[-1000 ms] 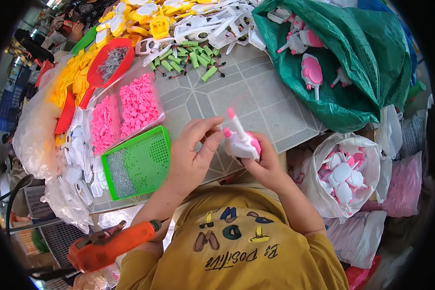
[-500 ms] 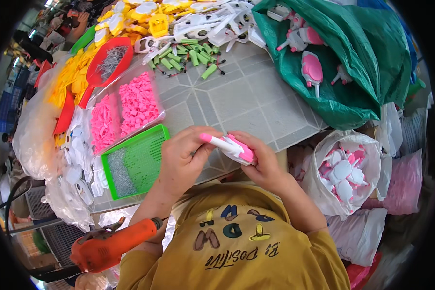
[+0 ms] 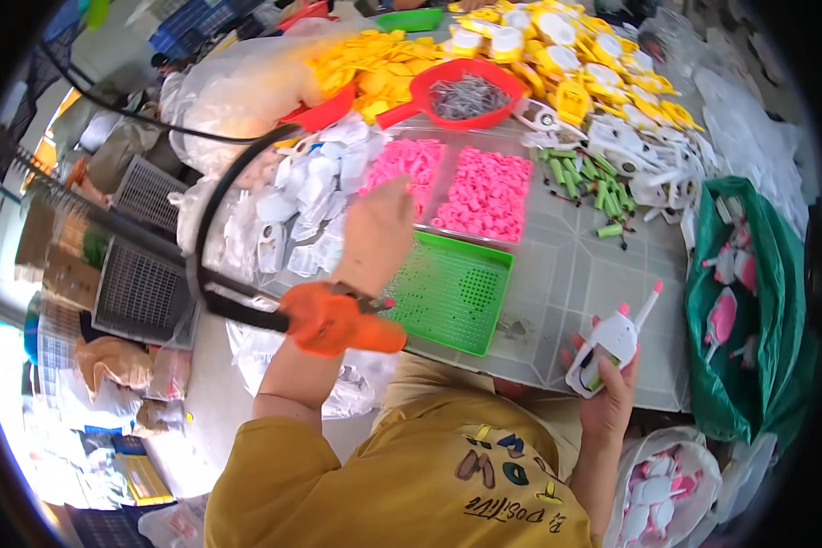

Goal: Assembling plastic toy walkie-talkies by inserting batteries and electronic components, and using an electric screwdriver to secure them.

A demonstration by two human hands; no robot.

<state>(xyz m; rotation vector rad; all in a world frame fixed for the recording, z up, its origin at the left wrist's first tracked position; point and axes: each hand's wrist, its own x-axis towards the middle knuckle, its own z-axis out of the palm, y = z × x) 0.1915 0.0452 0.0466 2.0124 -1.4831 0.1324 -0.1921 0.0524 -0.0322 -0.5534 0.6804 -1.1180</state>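
My right hand holds a white plastic housing near the table's front edge. The housing has a pink-tipped nozzle pointing up, a pink nub and an opening with something green inside. My left hand reaches over the near edge of the left compartment of a clear tray, at the small pink plastic parts. Motion smears its fingers, so whether they grip anything cannot be made out. An orange electric screwdriver hangs across my left forearm.
A green perforated tray lies before me. Behind are a red scoop of screws, green battery cells, yellow parts and white shells. A green sack and a white sack hold pink-and-white units on the right.
The view has swung left. My left hand has let go of the pink-and-white unit and moved to the pink parts. My right hand alone holds the housing, now tilted upward.
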